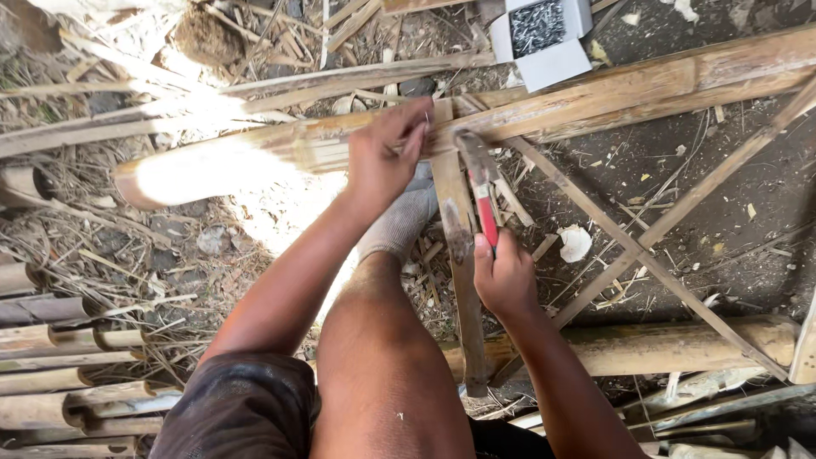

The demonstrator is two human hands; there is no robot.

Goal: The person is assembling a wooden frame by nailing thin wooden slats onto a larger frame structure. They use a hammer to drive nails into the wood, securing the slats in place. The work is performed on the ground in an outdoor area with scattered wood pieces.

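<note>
1. Dark bare ground (731,170), strewn with bamboo offcuts and dry splinters; strong sun patch left of the work. Cut bamboo poles (51,374) stacked well to the left of both grips.
2. Left hand (384,153): grip narrow, fingertips pinched on a small nail (427,119) held upright against the thick bamboo pole (595,93), where the flat bamboo slat (455,212) crosses it.
3. Right hand (503,276): grip closed round the red handle of a hammer (478,183); head raised just right of the nail, not touching it.
4. Slat runs from the left grip down past the right grip to a lower bamboo pole (680,344). A socked foot (399,223) sits between the two grips.
5. Thin diagonal strips (663,212) cross to the right of the right grip.
6. Open white box of nails (540,34) lies beyond the pole, above the right grip.
7. Handling, judged: nail light, thin, easily bent or dropped; best pinched low on the shank. Slat stiff, likely to split near its end. Hammer head-heavy; handle end gives swing.
</note>
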